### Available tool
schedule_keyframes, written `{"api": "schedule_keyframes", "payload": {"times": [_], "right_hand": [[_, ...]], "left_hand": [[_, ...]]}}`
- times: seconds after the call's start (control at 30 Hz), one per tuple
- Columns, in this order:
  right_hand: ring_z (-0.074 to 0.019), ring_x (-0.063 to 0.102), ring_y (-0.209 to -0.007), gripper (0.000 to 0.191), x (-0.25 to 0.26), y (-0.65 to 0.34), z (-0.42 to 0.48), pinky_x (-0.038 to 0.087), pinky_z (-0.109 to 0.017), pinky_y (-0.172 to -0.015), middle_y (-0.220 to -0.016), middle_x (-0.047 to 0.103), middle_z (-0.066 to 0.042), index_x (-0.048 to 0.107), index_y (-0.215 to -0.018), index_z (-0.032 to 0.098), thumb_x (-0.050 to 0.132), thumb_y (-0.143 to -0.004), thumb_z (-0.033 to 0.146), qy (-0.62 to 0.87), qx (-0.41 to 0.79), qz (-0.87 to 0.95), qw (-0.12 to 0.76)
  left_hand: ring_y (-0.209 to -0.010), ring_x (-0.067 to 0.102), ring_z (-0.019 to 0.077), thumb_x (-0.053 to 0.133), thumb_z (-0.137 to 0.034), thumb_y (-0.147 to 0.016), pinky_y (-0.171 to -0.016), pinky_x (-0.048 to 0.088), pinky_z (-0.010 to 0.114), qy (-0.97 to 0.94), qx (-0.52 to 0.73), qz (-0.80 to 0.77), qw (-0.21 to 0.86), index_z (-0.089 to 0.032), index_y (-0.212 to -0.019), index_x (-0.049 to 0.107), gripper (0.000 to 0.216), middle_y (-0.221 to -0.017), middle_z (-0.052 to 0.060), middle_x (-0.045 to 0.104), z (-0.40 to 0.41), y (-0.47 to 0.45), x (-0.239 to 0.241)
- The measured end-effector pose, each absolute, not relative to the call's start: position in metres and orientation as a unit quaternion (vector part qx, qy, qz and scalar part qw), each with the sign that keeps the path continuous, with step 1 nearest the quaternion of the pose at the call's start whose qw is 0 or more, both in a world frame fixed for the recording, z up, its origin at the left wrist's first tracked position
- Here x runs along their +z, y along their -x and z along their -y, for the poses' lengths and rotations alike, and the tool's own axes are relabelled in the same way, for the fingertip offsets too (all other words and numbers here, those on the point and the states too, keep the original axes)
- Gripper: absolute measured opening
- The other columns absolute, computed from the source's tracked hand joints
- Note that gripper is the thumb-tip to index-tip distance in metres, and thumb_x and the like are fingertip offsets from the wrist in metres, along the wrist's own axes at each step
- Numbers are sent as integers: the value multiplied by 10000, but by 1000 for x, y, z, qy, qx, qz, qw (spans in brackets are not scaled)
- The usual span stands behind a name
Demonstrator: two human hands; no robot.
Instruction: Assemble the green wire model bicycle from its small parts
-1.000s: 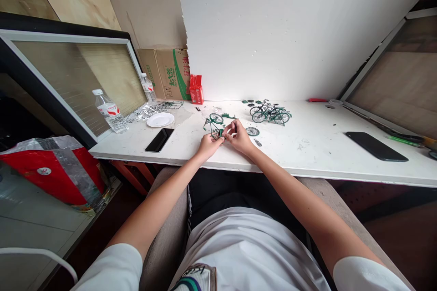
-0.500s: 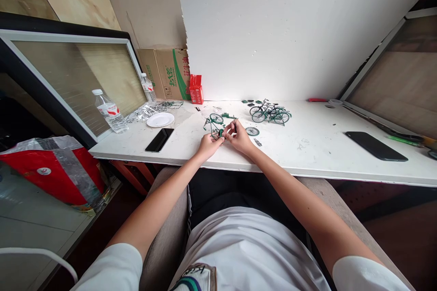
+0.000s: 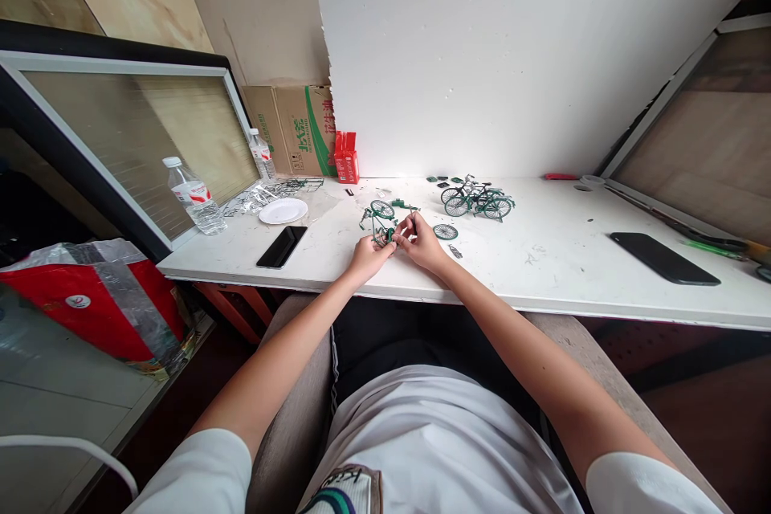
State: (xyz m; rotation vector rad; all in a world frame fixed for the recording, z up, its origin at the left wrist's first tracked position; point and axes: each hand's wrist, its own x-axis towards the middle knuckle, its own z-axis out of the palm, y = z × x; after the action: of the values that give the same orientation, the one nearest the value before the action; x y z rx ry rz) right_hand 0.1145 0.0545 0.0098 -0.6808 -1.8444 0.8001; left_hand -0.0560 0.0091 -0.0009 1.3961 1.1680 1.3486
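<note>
Both hands meet over a small green model bicycle [image 3: 381,210] near the front of the white table. My left hand [image 3: 369,257] is closed on its frame, thumb and fingers pinched together. My right hand [image 3: 422,243] is closed too, its fingertips at the rear of the same model; a thin dark piece shows at its fingers, too small to name. One wheel of the model points away from me. A loose green wheel [image 3: 446,232] lies just right of my right hand, with a small grey part [image 3: 455,252] below it. Behind the hands lies a green part [image 3: 405,204].
Assembled model bicycles [image 3: 479,199] stand at the right rear. Phones lie left [image 3: 281,246] and right [image 3: 663,259]. On the left are a white plate [image 3: 283,211], plastic frames [image 3: 259,196] and a water bottle [image 3: 193,197]. A red box [image 3: 347,158] stands by the white board [image 3: 511,72].
</note>
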Motion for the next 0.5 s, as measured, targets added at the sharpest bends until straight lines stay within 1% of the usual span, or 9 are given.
{"api": "schedule_keyframes", "payload": {"times": [0.13, 0.37, 0.5], "right_hand": [[-224, 660, -843, 347, 9, -115, -56, 502, -356, -644, -959, 683, -38, 330, -927, 279, 656, -913, 396, 284, 327, 760, 485], [-227, 660, -853, 338, 8, -115, -56, 494, -357, -668, -937, 686, -37, 331, -916, 274, 649, -910, 387, 290, 313, 769, 476], [-226, 655, -853, 327, 7, -115, -58, 492, -363, -687, -937, 685, -34, 334, -913, 273, 648, -906, 362, 287, 314, 770, 476]], "left_hand": [[-753, 642, 180, 777, -319, -775, -666, 470, 279, -559, 541, -464, 424, -134, -884, 721, 222, -830, 80, 731, -9, 56, 0], [-737, 625, 164, 793, -354, -776, -669, 467, 269, -569, 535, -460, 423, -139, -896, 721, 257, -849, 76, 733, -12, 57, -7], [-723, 616, 160, 770, -347, -801, -670, 472, 267, -578, 534, -461, 411, -144, -886, 726, 224, -823, 67, 724, -15, 59, -11]]}}
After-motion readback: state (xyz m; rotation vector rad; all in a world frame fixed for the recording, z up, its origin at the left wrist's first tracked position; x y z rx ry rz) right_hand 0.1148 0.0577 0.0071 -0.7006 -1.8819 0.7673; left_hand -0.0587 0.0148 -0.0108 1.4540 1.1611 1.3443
